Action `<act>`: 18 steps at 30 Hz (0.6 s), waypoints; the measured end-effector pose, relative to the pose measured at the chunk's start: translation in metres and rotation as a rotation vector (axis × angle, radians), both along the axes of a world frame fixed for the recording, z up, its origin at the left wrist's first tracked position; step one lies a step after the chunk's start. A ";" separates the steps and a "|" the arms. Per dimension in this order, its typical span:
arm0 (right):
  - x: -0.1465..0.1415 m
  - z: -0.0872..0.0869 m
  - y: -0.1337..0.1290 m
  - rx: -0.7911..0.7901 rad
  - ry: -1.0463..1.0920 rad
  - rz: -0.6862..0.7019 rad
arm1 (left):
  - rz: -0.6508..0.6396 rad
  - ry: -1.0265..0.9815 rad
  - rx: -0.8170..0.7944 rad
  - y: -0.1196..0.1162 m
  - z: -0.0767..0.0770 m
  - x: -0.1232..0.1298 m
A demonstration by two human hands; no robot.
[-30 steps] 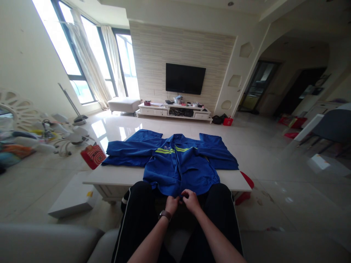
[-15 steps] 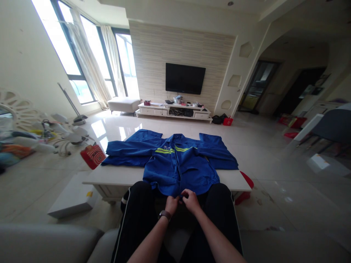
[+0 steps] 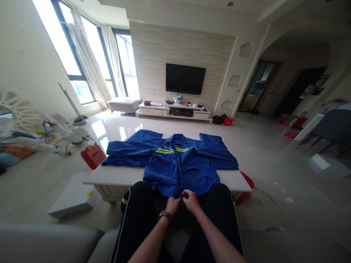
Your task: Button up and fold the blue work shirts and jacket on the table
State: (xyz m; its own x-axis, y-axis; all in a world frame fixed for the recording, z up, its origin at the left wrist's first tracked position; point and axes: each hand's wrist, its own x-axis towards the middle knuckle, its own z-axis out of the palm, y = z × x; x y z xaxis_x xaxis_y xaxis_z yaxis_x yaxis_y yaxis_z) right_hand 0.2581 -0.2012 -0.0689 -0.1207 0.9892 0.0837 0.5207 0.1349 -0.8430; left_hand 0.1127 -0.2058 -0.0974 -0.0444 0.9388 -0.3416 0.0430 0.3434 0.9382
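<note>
A blue work jacket (image 3: 189,166) with yellow-green chest stripes lies front up, its sleeves spread to both sides on a low white table (image 3: 115,176). Its bottom hem hangs over the near edge, between my knees. My left hand (image 3: 173,205), a dark band on its wrist, is closed on the hem at the middle of the front. Right beside it, my right hand (image 3: 191,201) pinches the same hem with bent fingers. The fingertips of both hands almost meet; the bit of cloth between them is mostly hidden.
Beside the table's left end are a white box (image 3: 72,195) and a red patterned bag (image 3: 93,156). A red stool (image 3: 246,186) shows at the right end. Across the room stand a low TV cabinet (image 3: 153,111) and a padded bench (image 3: 124,105). Cluttered items lie on the far-left floor.
Almost nothing differs. Both hands stay at the jacket's hem, with only a slight shift of the fingers; the jacket lies as before.
</note>
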 end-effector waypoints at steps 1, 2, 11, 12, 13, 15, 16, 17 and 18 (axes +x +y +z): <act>0.000 0.000 0.000 0.004 -0.001 0.001 | -0.003 0.005 -0.006 0.000 0.000 0.000; 0.000 0.000 0.000 0.009 -0.002 0.002 | -0.005 0.008 -0.008 0.000 0.001 0.000; -0.001 0.001 0.000 0.033 0.001 -0.002 | -0.012 -0.019 0.029 -0.001 0.004 0.001; -0.001 0.002 0.000 0.033 0.001 -0.001 | -0.011 -0.018 0.027 -0.001 0.004 0.001; -0.001 0.003 0.000 0.031 -0.001 0.001 | -0.011 -0.016 0.023 -0.001 0.004 0.000; -0.001 0.005 -0.001 0.027 -0.005 0.003 | -0.007 -0.014 0.016 -0.002 0.003 0.000; -0.001 0.005 -0.001 0.027 -0.006 0.003 | -0.006 -0.015 0.014 -0.002 0.003 0.000; -0.001 0.005 -0.001 0.027 -0.006 0.002 | -0.003 -0.017 0.011 -0.002 0.003 0.000; -0.001 0.005 0.000 0.028 -0.005 0.001 | -0.001 -0.023 0.010 -0.002 0.004 0.000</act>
